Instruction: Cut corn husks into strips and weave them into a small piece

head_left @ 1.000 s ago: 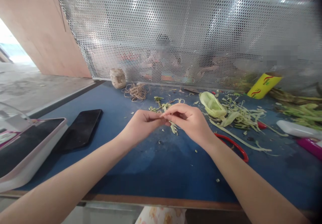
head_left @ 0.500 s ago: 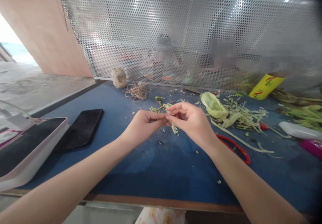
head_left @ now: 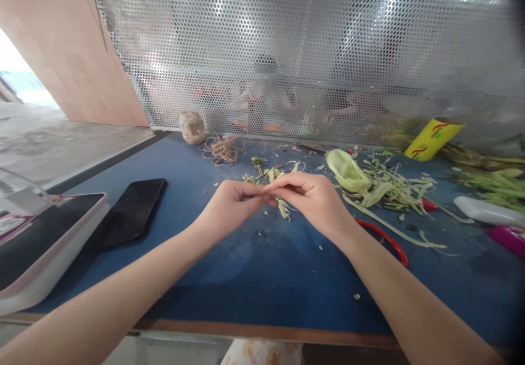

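Observation:
My left hand [head_left: 231, 205] and my right hand [head_left: 314, 200] meet over the middle of the blue table [head_left: 262, 277], fingertips pinched together. Between them they hold a thin pale green strip [head_left: 283, 208] whose end hangs down below my right fingers. Just behind my hands lies a small clump of green plant scraps [head_left: 264, 171]. A red loop-shaped tool [head_left: 388, 237] lies on the table under my right wrist.
Black phone [head_left: 132, 212] and a white-rimmed device [head_left: 39, 244] lie at the left. Rubber bands [head_left: 221, 149] and a small roll [head_left: 192, 127] sit by the perforated metal screen [head_left: 311, 58]. At the right: leaf shavings [head_left: 381, 184], yellow bottle [head_left: 430, 138], green stalks [head_left: 496, 181]. People sit behind the screen.
My hands have stayed pinched together at the same spot; only the fingers shifted slightly around the strip.

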Demonstrator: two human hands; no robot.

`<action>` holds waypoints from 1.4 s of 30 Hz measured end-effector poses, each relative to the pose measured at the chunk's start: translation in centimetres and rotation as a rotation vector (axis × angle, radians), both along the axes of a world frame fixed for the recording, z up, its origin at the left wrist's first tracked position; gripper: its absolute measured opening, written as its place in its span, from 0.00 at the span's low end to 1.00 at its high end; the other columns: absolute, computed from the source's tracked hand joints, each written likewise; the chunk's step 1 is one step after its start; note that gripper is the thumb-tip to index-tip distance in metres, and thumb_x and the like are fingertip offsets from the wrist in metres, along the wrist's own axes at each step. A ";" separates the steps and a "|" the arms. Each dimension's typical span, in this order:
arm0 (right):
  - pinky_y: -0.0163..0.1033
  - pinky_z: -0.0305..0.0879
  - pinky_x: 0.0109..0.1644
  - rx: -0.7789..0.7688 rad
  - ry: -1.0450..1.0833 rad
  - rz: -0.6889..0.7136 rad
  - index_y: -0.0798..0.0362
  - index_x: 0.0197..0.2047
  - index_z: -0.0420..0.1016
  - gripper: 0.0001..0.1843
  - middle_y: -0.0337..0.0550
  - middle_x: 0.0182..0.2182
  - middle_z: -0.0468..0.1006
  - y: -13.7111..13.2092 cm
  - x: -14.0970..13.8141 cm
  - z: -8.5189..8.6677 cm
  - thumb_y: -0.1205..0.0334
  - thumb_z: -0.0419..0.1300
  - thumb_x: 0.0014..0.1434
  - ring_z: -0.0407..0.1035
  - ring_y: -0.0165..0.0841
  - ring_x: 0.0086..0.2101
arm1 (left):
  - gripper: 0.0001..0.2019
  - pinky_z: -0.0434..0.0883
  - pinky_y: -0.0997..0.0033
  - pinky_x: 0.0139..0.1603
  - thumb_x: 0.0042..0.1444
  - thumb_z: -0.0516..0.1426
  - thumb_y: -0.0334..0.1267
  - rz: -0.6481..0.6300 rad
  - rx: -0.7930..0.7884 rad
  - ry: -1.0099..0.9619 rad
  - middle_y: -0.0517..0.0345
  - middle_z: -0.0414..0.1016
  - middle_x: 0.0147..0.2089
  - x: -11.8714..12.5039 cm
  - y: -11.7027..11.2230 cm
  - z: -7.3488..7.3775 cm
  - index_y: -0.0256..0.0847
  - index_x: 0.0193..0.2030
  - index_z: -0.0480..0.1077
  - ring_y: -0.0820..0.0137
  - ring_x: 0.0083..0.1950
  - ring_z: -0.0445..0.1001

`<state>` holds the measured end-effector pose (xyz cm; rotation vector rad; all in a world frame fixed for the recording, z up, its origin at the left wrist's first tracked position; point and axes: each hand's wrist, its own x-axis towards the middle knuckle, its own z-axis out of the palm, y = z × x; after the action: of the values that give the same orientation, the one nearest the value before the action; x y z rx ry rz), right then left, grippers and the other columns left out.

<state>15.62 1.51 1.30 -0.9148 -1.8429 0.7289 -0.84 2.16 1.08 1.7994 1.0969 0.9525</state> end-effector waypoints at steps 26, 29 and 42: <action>0.32 0.64 0.40 0.147 -0.194 0.085 0.53 0.32 0.76 0.08 0.40 0.32 0.76 0.2 0.9 0.8 0.72 0.56 0.55 0.69 0.26 0.35 | 0.10 0.70 0.69 0.45 0.50 0.56 0.34 -0.047 0.008 -0.065 0.58 0.78 0.38 0.0 -0.2 0.1 0.41 0.40 0.75 0.63 0.44 0.75; 0.32 0.64 0.39 0.123 -0.186 0.074 0.53 0.31 0.76 0.08 0.40 0.32 0.76 0.1 0.8 0.7 0.70 0.56 0.55 0.69 0.27 0.35 | 0.11 0.70 0.68 0.46 0.50 0.56 0.34 -0.056 0.011 -0.068 0.58 0.78 0.38 0.0 -0.1 0.1 0.42 0.40 0.74 0.63 0.44 0.74; 0.31 0.60 0.30 0.175 -0.228 -0.006 0.53 0.28 0.75 0.06 0.38 0.30 0.74 -0.1 0.7 0.8 0.72 0.59 0.51 0.64 0.25 0.28 | 0.11 0.70 0.68 0.47 0.49 0.57 0.33 0.014 -0.031 -0.054 0.57 0.77 0.39 0.3 -0.1 0.1 0.39 0.40 0.74 0.64 0.44 0.75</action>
<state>16.37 1.46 2.08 -0.9181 -2.0658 0.4644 -0.52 2.04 1.13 1.7332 1.0860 0.9823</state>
